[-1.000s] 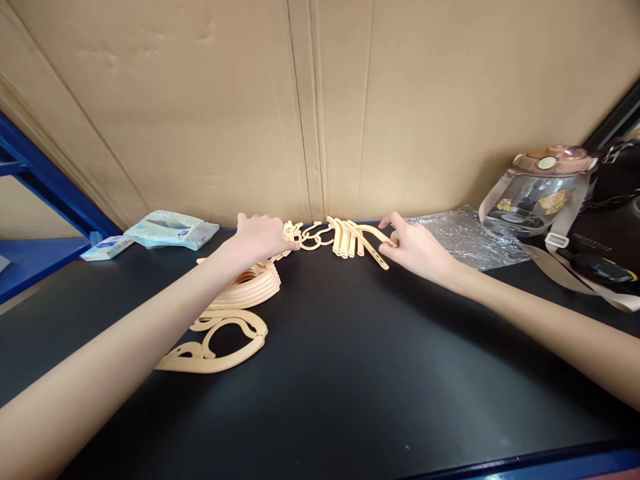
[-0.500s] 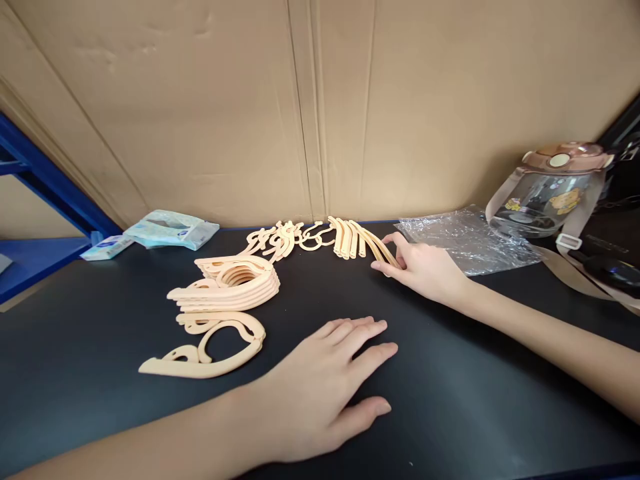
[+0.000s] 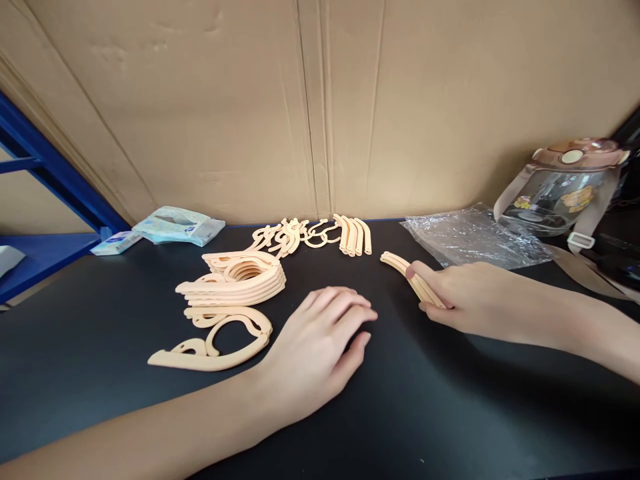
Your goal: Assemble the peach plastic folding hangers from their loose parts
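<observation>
My right hand (image 3: 450, 293) pinches a peach-coloured hanger arm (image 3: 410, 277), a curved, grooved bar, perhaps two laid side by side; its near end is partly under my fingers. My left hand (image 3: 325, 340) is palm down over the black table, fingers loosely bent and apart, holding nothing. To its left lies a folded plastic hanger (image 3: 215, 360), and behind that a stack of folded hangers (image 3: 235, 287). Farther back are a row of loose hanger arms (image 3: 355, 237) and a cluster of hanger hooks (image 3: 285, 237), some overlapping.
A crinkled clear plastic bag (image 3: 475, 237) lies back right, beside a clear water bottle (image 3: 560, 193) with a brown lid and strap. Tissue packs (image 3: 177, 227) sit back left near a blue metal frame (image 3: 55, 173). A cardboard wall (image 3: 240, 120) closes off the table's (image 3: 100, 360) rear.
My right hand has lifted the hanger arm away from the row and brought it nearer and to the right. My left hand has shifted slightly back, its fingers more bent.
</observation>
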{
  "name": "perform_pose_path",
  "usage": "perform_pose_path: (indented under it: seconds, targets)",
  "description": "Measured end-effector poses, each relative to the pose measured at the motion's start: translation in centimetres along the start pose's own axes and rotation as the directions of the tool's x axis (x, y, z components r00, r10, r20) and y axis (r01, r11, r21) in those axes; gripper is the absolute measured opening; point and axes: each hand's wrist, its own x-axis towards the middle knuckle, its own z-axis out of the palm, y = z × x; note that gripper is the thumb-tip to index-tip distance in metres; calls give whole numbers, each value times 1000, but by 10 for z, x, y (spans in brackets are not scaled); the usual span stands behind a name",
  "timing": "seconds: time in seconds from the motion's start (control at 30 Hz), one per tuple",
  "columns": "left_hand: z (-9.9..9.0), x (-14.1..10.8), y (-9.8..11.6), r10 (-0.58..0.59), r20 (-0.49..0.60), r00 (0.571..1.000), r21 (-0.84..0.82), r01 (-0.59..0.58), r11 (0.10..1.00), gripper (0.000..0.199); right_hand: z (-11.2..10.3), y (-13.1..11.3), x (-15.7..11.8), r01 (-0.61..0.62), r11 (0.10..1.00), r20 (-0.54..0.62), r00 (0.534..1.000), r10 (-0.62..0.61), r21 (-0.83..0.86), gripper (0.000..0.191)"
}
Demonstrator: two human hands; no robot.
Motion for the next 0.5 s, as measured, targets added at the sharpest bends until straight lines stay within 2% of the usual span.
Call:
perform_pose_path:
  seconds: [0.1, 0.2, 0.5]
  targets:
    - [2, 0, -3, -66, -51, 997, 89, 70, 994, 38, -4, -15, -10, 168, 983, 8, 986, -169, 74, 24]
    - [4, 0, -4, -68, -48, 997, 138, 74, 988, 51, -4, -25, -13, 239, 963, 21, 970, -244, 124, 6]
    - [2, 4, -4, -191, 36, 981, 90, 187, 978, 33, 9, -22, 11, 355, 934, -174, 923, -343, 43, 14]
